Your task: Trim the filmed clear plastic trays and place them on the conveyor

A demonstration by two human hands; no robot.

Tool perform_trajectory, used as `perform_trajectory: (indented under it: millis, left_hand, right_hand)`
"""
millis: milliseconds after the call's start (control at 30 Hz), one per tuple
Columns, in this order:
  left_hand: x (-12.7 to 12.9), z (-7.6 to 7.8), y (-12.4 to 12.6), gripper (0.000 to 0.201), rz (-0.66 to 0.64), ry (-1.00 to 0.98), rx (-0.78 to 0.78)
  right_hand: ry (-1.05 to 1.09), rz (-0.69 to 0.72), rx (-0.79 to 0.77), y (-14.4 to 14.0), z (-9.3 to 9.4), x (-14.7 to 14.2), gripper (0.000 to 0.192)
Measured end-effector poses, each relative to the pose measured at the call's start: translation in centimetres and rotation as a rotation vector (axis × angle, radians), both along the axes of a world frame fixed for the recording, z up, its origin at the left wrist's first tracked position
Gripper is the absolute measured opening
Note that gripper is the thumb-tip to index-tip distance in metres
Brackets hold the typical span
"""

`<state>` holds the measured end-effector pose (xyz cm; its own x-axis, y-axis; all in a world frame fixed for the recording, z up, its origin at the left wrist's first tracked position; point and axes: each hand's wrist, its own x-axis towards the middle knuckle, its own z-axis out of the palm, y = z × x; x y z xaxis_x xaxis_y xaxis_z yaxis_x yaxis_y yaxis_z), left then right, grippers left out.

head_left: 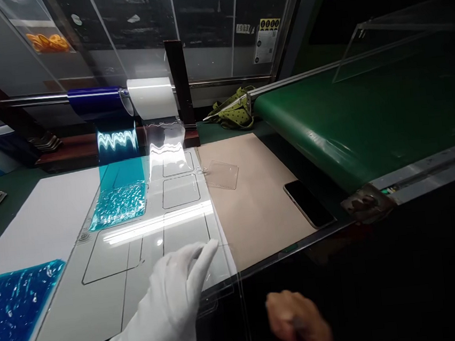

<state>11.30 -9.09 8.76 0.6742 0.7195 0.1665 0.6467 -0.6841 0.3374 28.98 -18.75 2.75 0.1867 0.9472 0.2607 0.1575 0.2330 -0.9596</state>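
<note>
a dark phone (309, 203) lies on the tan mat (255, 205), near the green conveyor belt (351, 115); a small clear square (222, 174) rests on the mat's far side.

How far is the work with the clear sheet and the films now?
Looks done: blue film lies on one part of the clear sheet. In hand: the gloved left hand rests on the sheet's near edge; the bare right hand hovers beside. Left: the other outlined panels show no blue film.
</note>
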Motion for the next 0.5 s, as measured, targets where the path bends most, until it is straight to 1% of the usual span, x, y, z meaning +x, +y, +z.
perform_trajectory:
  millis: [67,100,133,200,267,333,367,433,500]
  left_hand:
    - [-0.2,0.6,-0.4,0.116,0.078,0.035,0.009]
    - [-0.3,0.8,-0.6,0.117,0.103,0.046,0.023]
    - [-0.3,0.9,-0.7,0.116,0.12,0.049,0.04]
    - [-0.3,1.0,-0.8,0.114,0.145,0.041,0.074]
    - [-0.6,0.7,-0.7,0.114,0.183,0.023,0.096]
    - [-1.3,0.2,-0.3,0.114,0.214,-0.056,0.057]
    - [-1.9,-0.2,0.0,0.115,0.211,-0.135,-0.034]
    - [-3.3,-1.1,0.5,0.112,0.156,-0.323,-0.314]
    - [-4.6,-2.1,0.7,0.099,0.086,-0.482,-0.634]
  right_hand:
    - [-0.023,-0.191,0.054,0.1,-0.1,1.0,0.053]
    - [-0.083,-0.261,0.038,0.6,-0.2,1.6,0.054]
    - [-0.18,-0.295,-0.003,1.4,-0.3,2.3,0.055]
    - [-0.484,-0.282,-0.122,3.8,-0.7,3.9,0.053]
    - [-0.766,-0.22,-0.208,6.7,-1.3,5.3,0.042]
    - [-0.926,-0.202,-0.244,9.5,-2.0,6.6,0.034]
    - [-0.957,-0.19,-0.241,10.5,-2.3,7.1,0.032]
    - [-0.994,-0.159,-0.217,12.0,-2.7,7.5,0.033]
    - [-1.026,-0.139,-0.176,12.2,-2.2,7.2,0.041]
